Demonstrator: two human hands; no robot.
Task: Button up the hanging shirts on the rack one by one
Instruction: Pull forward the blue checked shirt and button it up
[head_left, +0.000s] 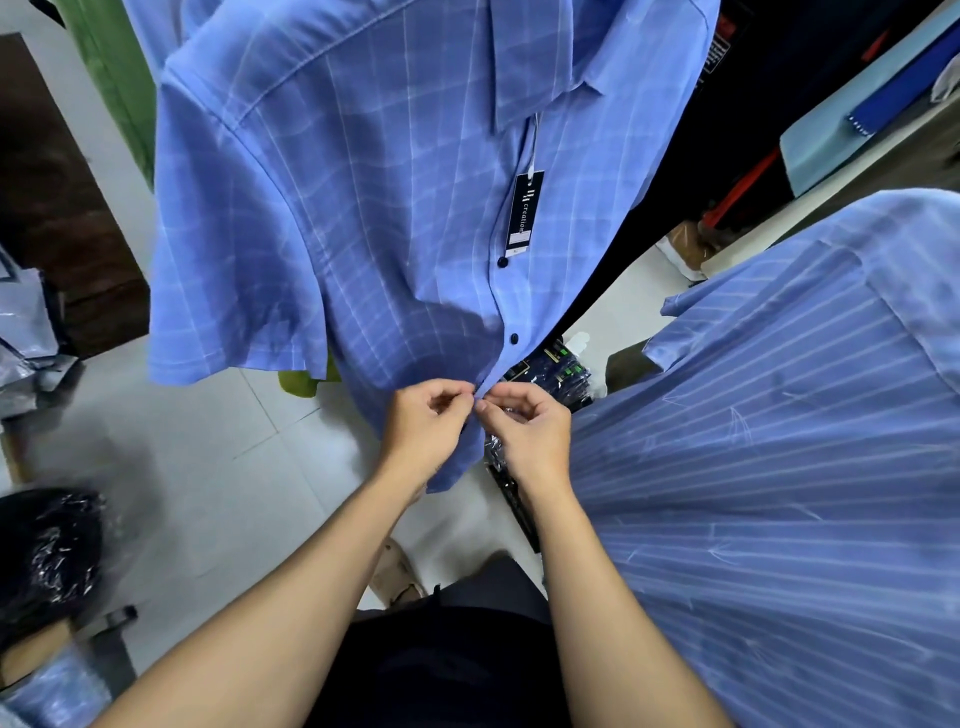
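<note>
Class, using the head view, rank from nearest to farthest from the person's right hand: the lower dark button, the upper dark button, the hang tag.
1. Lower dark button, just above the right hand.
2. Upper dark button, higher on the placket.
3. Hang tag, highest, below the collar.

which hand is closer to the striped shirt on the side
Right. The right hand pinches the checked shirt placket just beside the striped shirt; the left hand pinches the same placket on the far side.

Hanging blue checked shirt (374, 218), part-buttoned
</note>
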